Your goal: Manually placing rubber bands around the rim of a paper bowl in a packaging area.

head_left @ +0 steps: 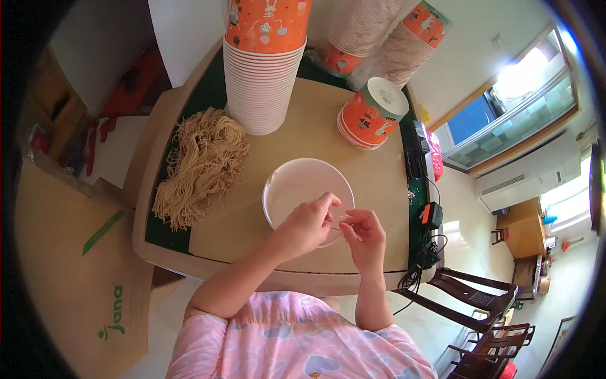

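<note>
A white paper bucket (290,189) stands with its mouth up on the table before me. Over its near right rim my left hand (306,224) is closed, with its fingers curled and the thumb side toward the right hand. My right hand (363,235) pinches just beside it, to the right of the rim. A thin pale piece of string (336,228) runs between the fingertips of both hands; its ends are hidden. Left of the bucket lies a loose heap of beige strings (205,164).
A tall stack of orange-and-white paper buckets (262,88) rises behind the string heap. A short upturned stack (372,114) stands back right, with bagged stacks (410,47) behind. Cables and a black adapter (432,216) line the right edge. A cardboard box (69,252) stands left.
</note>
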Motion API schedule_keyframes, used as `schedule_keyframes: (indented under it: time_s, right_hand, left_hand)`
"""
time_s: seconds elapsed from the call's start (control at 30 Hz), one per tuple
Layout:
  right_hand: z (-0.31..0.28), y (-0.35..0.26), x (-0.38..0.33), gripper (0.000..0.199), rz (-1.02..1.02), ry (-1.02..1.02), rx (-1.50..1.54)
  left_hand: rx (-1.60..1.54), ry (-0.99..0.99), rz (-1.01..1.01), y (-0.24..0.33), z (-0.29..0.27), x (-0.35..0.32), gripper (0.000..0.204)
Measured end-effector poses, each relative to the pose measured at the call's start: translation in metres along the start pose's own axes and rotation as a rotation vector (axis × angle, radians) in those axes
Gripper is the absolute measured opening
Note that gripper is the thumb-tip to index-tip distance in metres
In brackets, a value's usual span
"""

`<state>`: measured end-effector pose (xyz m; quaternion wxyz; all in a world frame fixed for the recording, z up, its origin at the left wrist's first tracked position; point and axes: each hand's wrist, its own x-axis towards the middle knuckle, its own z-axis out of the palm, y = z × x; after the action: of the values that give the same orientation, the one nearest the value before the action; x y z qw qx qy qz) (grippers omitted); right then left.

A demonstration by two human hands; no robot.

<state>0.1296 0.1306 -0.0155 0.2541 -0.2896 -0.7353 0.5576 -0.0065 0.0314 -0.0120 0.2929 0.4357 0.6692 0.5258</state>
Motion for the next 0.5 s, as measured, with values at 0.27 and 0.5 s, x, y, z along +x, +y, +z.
schedule_keyframes:
  time_s: [0.27, 0.5]
  right_hand:
    - [0.003, 0.005, -0.001, 0.023, -0.055, -0.017, 0.049]
    - [0.002, -0.010, -0.004, 0.018, -0.198, -0.058, -0.277]
  left_hand:
    - [0.550, -0.367, -0.033, 0.011, -0.004, 0.019, 0.017]
    - [0.222, -0.211, -0.041, -0.005, -0.013, 0.013, 0.013]
